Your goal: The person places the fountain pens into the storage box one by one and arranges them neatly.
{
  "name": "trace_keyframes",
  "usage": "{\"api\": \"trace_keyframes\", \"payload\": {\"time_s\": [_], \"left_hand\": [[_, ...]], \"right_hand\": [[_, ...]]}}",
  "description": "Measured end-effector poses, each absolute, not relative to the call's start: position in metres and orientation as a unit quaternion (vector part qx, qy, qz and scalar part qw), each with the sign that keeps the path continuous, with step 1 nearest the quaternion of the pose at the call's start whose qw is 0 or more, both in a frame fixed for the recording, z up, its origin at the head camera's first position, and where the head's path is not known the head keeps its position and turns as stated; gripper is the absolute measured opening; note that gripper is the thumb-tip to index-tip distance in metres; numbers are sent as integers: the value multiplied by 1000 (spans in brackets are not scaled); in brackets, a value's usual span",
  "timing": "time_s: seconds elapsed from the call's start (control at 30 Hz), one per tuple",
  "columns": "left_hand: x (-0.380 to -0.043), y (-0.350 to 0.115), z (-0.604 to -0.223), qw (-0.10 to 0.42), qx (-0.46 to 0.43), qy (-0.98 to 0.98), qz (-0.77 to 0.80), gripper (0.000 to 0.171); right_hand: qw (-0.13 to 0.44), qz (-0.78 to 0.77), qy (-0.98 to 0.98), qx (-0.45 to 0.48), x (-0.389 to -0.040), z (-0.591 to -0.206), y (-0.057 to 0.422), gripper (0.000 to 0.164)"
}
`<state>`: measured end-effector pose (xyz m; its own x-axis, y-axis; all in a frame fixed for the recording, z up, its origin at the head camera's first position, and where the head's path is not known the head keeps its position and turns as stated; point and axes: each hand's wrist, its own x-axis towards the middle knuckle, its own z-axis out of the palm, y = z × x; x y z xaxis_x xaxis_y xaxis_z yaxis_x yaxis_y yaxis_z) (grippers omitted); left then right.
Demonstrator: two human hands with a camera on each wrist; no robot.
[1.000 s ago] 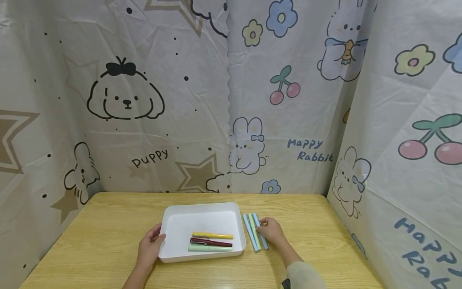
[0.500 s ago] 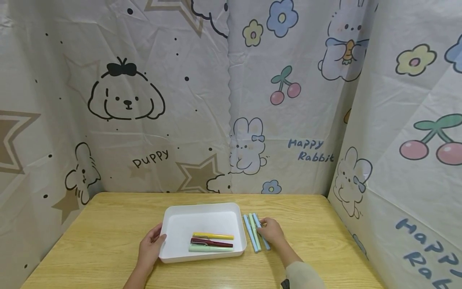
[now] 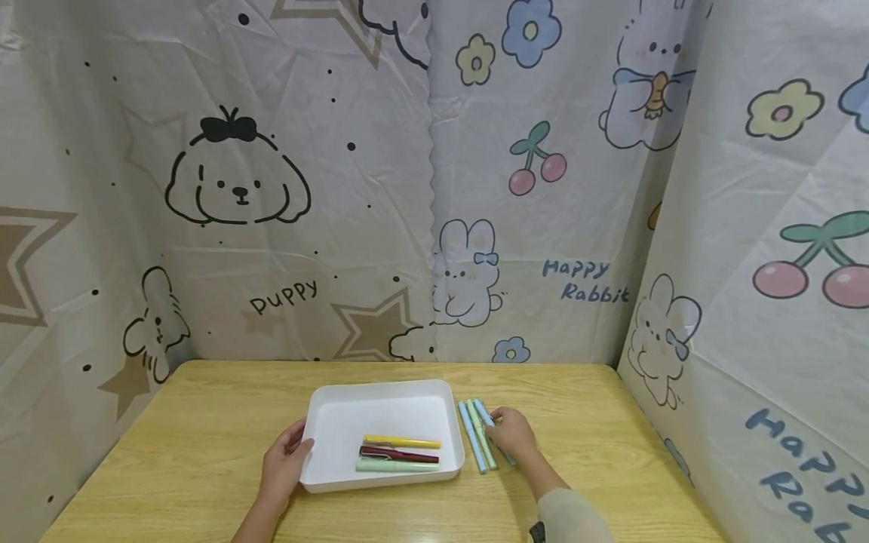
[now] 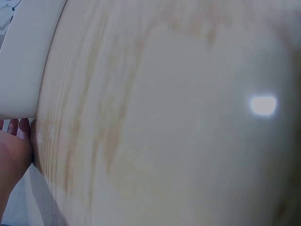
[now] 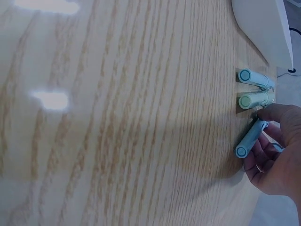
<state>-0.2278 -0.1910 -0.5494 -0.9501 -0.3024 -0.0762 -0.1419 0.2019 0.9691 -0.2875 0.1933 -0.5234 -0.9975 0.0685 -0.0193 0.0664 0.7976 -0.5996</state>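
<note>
The left hand (image 3: 280, 461) holds the left end of the white tray (image 3: 334, 415), its grip closed on the wall with the thumb at the rim. The right hand (image 3: 514, 434), to the right of the tray, has its grip closed on the right-hand blue pen (image 5: 249, 140), pinched between thumb and fingers. That pen lies at an angle to its neighbours; whether it is clear of the counter (image 3: 204, 430) cannot be told. Beside it, the green pen (image 3: 481, 437) and the left-hand blue pen (image 3: 472, 439) lie nearly parallel on the counter, just beside the tray. Inside the tray, toward its near right part, lie three pens lengthwise: yellow pen (image 3: 410, 443) farthest from the person, dark red pen (image 3: 410, 455) between, pale green pen (image 3: 397, 466) nearest. Printed fabric (image 3: 380, 226) stands behind the counter.
</note>
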Motion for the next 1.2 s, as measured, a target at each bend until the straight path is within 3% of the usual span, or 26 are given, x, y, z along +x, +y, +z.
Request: {"api": "trace_keyframes", "payload": {"time_s": [1.2], "left_hand": [[-228, -191, -550, 61, 141, -772, -617, 50]], "right_hand": [[18, 309, -951, 10, -287, -509, 209, 26]]}}
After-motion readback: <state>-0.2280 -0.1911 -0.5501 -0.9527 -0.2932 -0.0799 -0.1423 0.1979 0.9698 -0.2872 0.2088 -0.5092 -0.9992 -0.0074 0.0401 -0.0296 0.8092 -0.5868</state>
